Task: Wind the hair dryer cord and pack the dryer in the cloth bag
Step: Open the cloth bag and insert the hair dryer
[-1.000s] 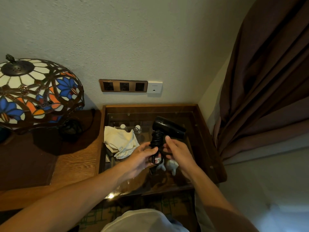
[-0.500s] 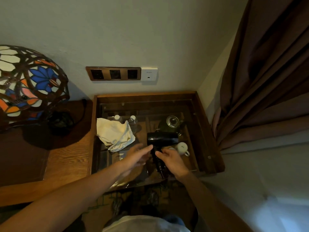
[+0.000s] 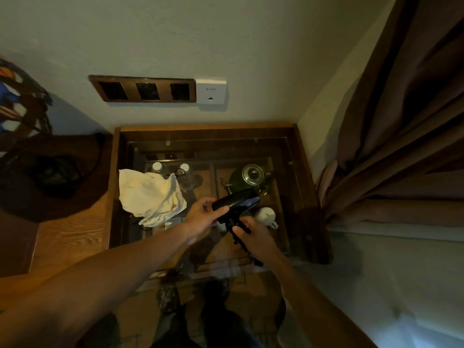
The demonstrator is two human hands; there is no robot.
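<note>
glossy black dryer (image 3: 236,202), creased cloth bag (image 3: 150,197)

Both bare forearms reach forward, converging. The left hand (image 3: 200,218) is half-curled, thumb extended to the right; the right hand (image 3: 253,233) has its fingers (image 3: 244,226) curled closed.

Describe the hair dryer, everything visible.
The hair dryer is glossy black, plastic by its look, and held above the glass-topped table. Its barrel lies tilted, right end higher. The left hand grips the barrel's left end; the right hand holds the handle below, where black cord trails toward the person. It does not touch the cloth bag.
</note>
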